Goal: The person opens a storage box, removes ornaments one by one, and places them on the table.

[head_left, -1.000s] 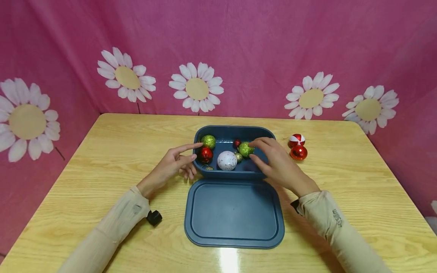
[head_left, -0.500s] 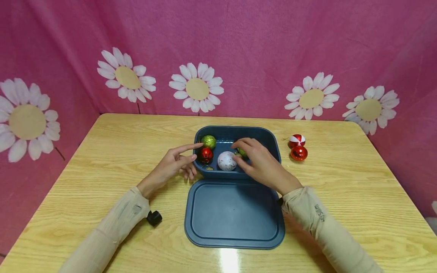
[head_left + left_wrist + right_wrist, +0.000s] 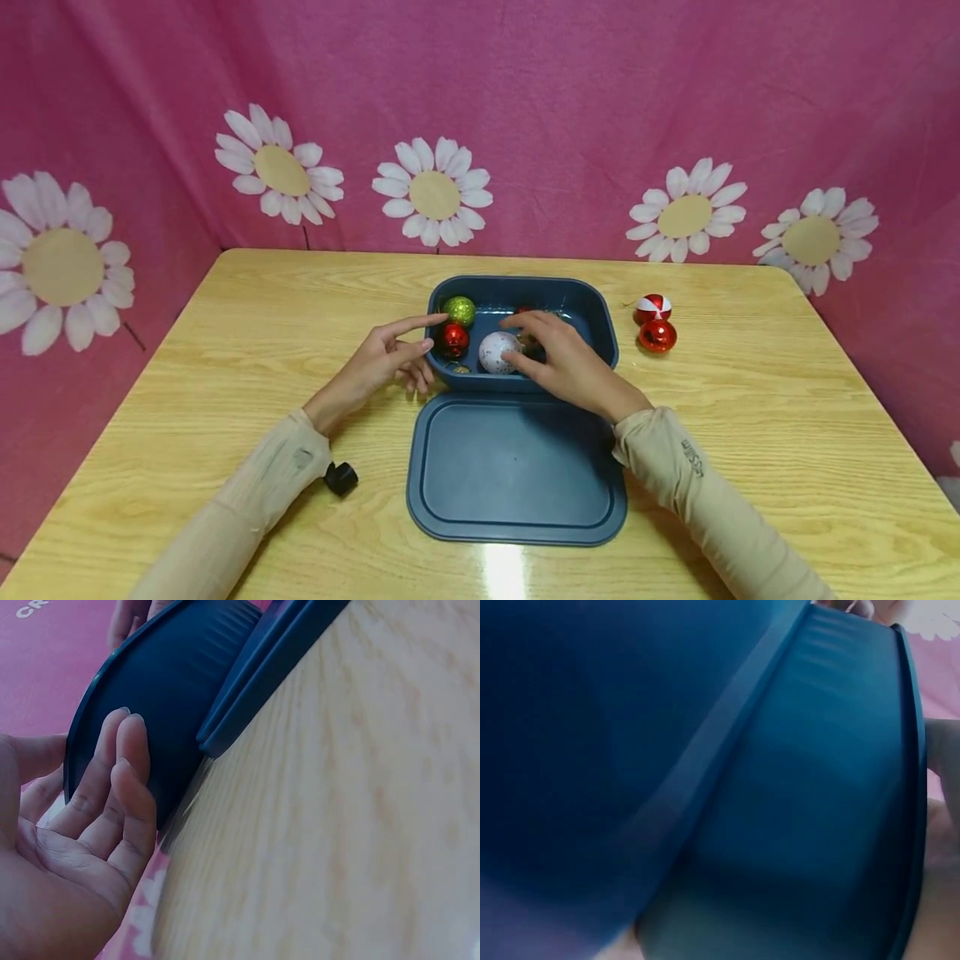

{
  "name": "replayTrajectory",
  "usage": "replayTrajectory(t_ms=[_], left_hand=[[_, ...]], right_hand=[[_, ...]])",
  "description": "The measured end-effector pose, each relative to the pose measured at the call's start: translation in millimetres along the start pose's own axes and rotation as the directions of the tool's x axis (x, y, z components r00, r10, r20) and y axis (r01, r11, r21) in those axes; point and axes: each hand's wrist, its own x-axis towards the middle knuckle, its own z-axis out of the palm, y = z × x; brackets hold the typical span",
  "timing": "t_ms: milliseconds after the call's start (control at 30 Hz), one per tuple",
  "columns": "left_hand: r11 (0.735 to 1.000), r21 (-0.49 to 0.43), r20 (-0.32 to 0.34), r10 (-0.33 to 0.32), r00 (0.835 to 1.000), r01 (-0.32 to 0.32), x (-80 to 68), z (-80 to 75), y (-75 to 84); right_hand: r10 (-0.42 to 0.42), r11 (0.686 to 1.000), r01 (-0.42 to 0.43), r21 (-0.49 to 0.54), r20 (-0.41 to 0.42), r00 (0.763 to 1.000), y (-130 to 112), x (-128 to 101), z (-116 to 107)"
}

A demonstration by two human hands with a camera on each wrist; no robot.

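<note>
In the head view, a dark blue box [image 3: 517, 382] holds several Christmas balls. My left hand [image 3: 378, 358] is at its left end, index finger and thumb over the rim, other fingers along the outer wall, as the left wrist view also shows. Near these fingers lie a green glitter ball [image 3: 460, 311] and a shiny red ball [image 3: 453, 340]. My right hand [image 3: 573, 362] reaches into the box, its thumb tip over a white speckled ball [image 3: 493, 353] and its index finger just behind that ball. This hand hides most things in the box's right half.
A matching dark blue lid [image 3: 516, 471] lies flat in front of the box. To the box's right, a red-and-white ball [image 3: 652, 309] and a shiny red ball [image 3: 657, 337] lie on the wooden table [image 3: 750, 375]. A pink flowered curtain [image 3: 555, 100] hangs behind.
My right hand has moved left inside the box, from the right-hand green ball to the white speckled ball, now covering that green ball. The left hand stays in place.
</note>
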Motion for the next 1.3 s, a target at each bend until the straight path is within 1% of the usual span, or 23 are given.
replayTrajectory(t_ms=[133,267,500,800,1033,1300], left_hand=[[1.000,-0.008,-0.005,0.001,1.000,-0.001,-0.6,-0.6,-1.7],[1.000,-0.010,-0.003,0.006,1.000,-0.007,0.5,-0.5,-2.8],[1.000,-0.005,-0.001,-0.001,1.000,0.001,1.2,1.2,-2.6],[1.000,-0.007,-0.005,0.008,1.000,-0.008,-0.2,0.5,-2.0],[1.000,-0.008,-0.009,-0.003,1.000,0.003,-1.4,0.8,-1.7],[1.000,-0.010,-0.001,0.005,1.000,-0.005,0.2,1.0,-2.3]], right_hand=[[0.042,0.999,-0.042,-0.019,0.043,0.998,1.8,0.0,0.4],[0.039,0.999,-0.038,-0.015,0.042,0.998,3.5,-0.1,0.5],[0.028,0.997,-0.030,0.067,0.030,0.999,3.5,-1.5,0.4],[0.035,0.991,-0.044,0.124,0.079,0.996,3.5,1.0,0.9],[0.031,0.990,-0.038,0.136,0.047,0.998,5.8,1.2,0.5],[0.078,0.975,-0.082,0.207,0.029,0.997,7.8,0.6,-4.9]])
